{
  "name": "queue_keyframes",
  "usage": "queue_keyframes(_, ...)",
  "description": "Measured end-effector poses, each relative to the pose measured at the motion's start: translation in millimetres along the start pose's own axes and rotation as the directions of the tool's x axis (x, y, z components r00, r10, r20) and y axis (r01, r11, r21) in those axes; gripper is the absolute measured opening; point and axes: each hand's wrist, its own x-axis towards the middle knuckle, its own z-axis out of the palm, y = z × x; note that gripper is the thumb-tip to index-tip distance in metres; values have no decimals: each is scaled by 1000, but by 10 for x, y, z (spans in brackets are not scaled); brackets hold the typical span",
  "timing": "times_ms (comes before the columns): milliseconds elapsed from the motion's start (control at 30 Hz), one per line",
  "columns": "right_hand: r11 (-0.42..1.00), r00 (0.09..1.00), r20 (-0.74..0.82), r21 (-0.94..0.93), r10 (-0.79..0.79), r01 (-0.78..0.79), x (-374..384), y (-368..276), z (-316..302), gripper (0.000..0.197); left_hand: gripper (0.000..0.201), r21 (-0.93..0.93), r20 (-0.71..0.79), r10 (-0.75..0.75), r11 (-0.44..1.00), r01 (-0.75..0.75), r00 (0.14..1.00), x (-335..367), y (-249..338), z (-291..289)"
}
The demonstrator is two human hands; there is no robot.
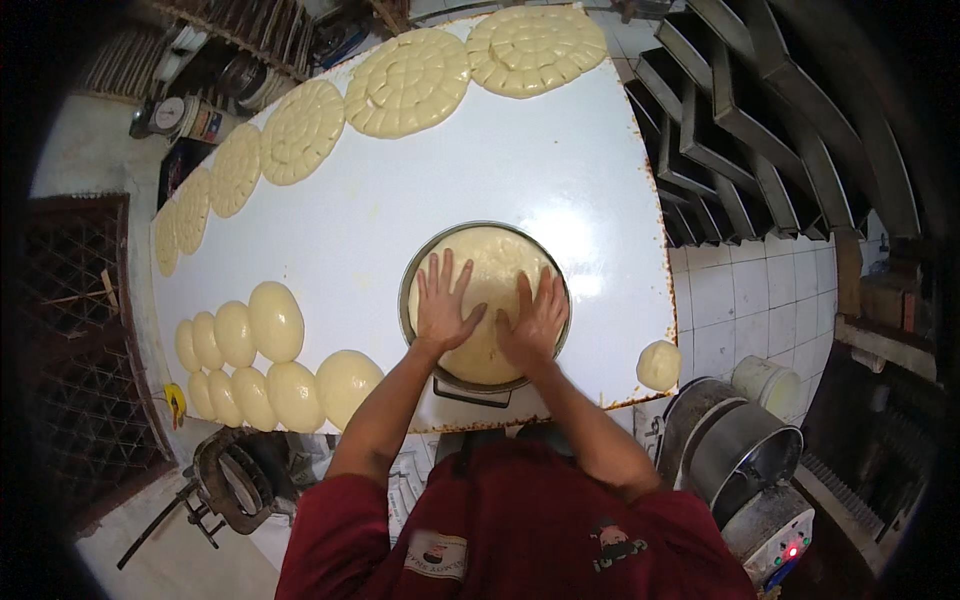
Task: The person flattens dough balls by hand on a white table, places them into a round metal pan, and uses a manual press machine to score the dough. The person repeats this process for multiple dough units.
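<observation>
A round metal pan (404, 290) with a handle on its near side stands at the near edge of the white table (350, 220). Pale dough (490, 250) fills the pan. My left hand (442, 305) lies flat on the left part of the dough, fingers spread. On the right part rests my right hand (533, 320), palm down and fingers stretched out, close to the pan's rim. Both hands press on the dough and neither grips anything.
Smooth dough balls (276, 322) sit in two rows at the near left. Several flat, scored dough rounds (408, 82) line the far edge. A small dough ball (659, 366) lies at the near right corner. Metal troughs (745, 110) and a mixing machine (745, 450) stand to the right.
</observation>
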Motion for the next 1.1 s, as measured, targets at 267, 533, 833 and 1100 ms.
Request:
queue_keyframes(267, 942, 941, 142, 189, -307, 279, 423, 437, 192, 83, 94, -76, -86, -286, 957, 280, 954, -338, 416, 396)
queue_keyframes(533, 981, 981, 32, -19, -193, 193, 32, -130, 342, 77, 91, -65, -115, -259, 965, 253, 959, -451, 73, 417)
queue_keyframes(833, 998, 995, 89, -42, -50, 54, -288, -333, 510, 81, 90, -131, -91, 86, 987, -97, 992, -604, -445, 135)
queue_keyframes(1100, 981, 997, 79, -191, 10, 5, -647, -480, 544, 87, 63, -358, -282, -237, 925, 127, 930, -880, -950, -103)
